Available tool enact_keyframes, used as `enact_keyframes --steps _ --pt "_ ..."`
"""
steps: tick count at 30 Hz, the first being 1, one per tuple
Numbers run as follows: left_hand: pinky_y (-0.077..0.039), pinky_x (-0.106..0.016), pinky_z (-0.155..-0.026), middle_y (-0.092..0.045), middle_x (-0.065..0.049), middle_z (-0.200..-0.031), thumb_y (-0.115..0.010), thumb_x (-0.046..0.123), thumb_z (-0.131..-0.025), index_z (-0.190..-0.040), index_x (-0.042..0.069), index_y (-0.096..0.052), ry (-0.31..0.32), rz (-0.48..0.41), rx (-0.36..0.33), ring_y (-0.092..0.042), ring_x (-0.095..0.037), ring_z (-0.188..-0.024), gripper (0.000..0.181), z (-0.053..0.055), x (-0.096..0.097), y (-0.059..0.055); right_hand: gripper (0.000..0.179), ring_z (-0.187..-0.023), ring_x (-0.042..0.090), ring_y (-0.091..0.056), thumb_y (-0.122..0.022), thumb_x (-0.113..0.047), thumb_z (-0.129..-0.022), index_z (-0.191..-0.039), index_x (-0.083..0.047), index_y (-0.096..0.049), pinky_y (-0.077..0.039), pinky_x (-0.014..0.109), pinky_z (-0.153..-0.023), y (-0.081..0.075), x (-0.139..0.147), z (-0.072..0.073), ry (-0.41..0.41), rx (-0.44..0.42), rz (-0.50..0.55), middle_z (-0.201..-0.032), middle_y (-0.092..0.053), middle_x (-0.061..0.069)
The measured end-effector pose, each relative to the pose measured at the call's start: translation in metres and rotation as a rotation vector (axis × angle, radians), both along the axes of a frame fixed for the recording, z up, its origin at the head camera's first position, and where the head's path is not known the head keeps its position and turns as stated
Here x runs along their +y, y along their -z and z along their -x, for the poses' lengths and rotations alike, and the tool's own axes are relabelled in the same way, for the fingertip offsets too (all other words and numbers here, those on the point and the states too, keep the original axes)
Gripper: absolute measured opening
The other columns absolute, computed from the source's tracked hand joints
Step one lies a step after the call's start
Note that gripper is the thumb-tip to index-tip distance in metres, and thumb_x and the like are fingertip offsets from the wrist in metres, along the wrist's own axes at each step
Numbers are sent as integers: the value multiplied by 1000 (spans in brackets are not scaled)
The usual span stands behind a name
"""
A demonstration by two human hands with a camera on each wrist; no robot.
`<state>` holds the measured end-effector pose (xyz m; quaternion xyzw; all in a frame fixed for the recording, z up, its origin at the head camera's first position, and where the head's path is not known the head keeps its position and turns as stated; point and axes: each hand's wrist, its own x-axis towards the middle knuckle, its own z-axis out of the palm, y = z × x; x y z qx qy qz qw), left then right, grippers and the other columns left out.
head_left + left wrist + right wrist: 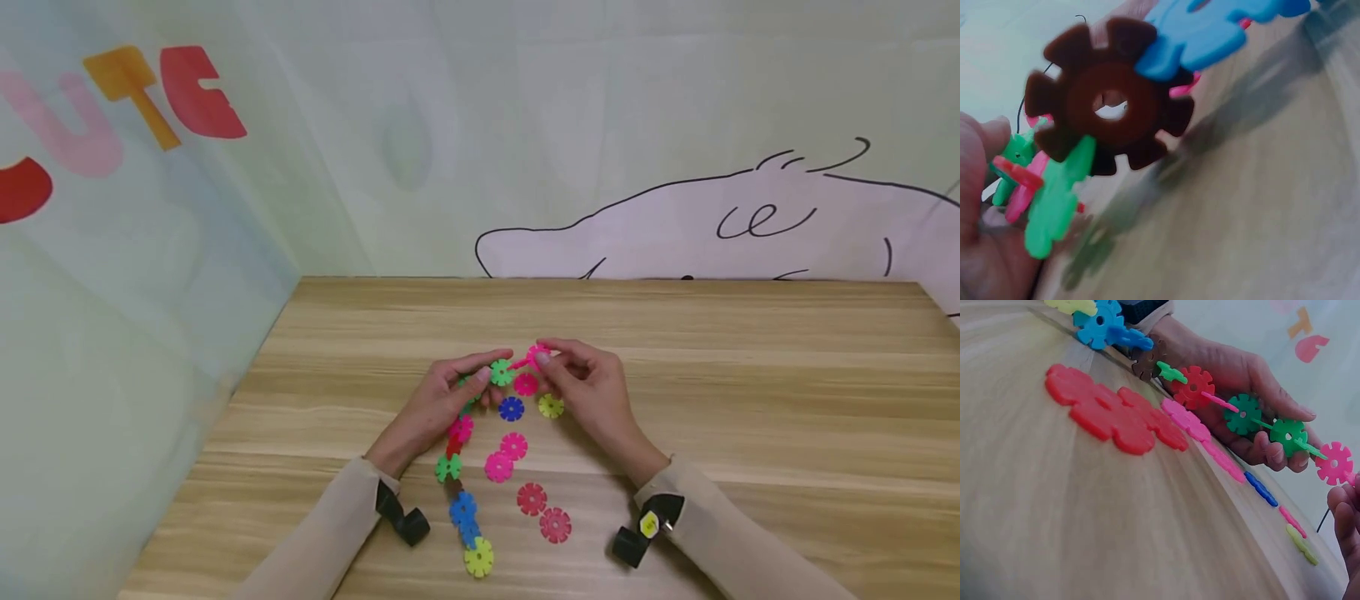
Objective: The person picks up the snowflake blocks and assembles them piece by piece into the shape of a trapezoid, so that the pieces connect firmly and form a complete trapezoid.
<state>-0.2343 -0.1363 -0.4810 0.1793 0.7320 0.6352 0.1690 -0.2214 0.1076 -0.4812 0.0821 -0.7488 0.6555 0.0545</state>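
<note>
Left hand (438, 398) grips a chain of multicoloured notched plastic discs (462, 508), right hand (595, 385) pinches its pink end disc (536, 352), wood-grain table (757, 417) beneath

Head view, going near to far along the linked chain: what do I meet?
Yellow disc, two blue discs, brown disc, nearer green disc, red disc, nearer pink disc, farther green disc at the left hand, farther pink disc pinched by the right hand. Unclear overlaps omitted.
</note>
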Motion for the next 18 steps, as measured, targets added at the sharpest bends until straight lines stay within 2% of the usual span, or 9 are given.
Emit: enact_keyframes --steps 1,4,6,8,10,14,18 --pt "-57 -23 -92 -77 -21 -110 -53 29 -114 -154 16 -60 1 5 -1 -70 -12 -94 42 0 0 -1 25 -69 12 -70 -71 -16 -105 -126 -5 -77 -61 24 -64 0 0 0 0 6 -9 -87 -76 24" --pt "-56 -30 -109 -72 -19 -137 -55 26 -113 -155 17 -59 8 14 -1 -77 -14 -103 43 0 -2 -1 23 -68 11 -69 -71 -14 -104 -124 -4 -78 -60 24 -63 0 -1 1 -7 19 -28 -87 -76 23" --pt "-49 -38 -121 -64 -16 -153 -57 24 -113 -155 16 -58 20 17 10 -79 -17 -110 43 0 -2 -1 22 -67 11 -70 -71 -11 -104 -124 -3 -77 -60 24 -63 0 -1 1 -16 22 -17 -87 -76 23" --pt "-42 -46 -128 -58 -12 -159 -58 21 -112 -155 14 -58 34 20 31 -77 -21 -119 44 1 -2 -1 22 -67 11 -71 -71 -8 -103 -123 -1 -77 -61 25 -62 0 -1 1 -24 23 -4 -88 -76 24" --pt "-37 -52 -129 -64 -16 -152 -59 18 -111 -154 11 -59 50 19 66 -73 -23 -126 44 1 -2 0 21 -66 10 -70 -72 -7 -102 -122 -1 -78 -60 24 -61 -1 -1 2 -30 25 -11 -87 -75 24" --pt "-37 -51 -128 -71 -19 -137 -59 13 -110 -151 7 -61 68 17 119 -67 -23 -133 42 2 -2 2 22 -63 8 -67 -73 -8 -102 -122 -1 -78 -58 24 -59 -2 -1 1 -47 31 -43 -86 -75 22" --pt "-38 -46 -128 -71 -19 -138 -59 13 -110 -151 7 -61 65 22 123 -68 -15 -131 41 2 -2 3 23 -62 8 -68 -73 -8 -102 -123 0 -78 -58 24 -59 -1 -1 2 -68 33 -42 -86 -76 23"
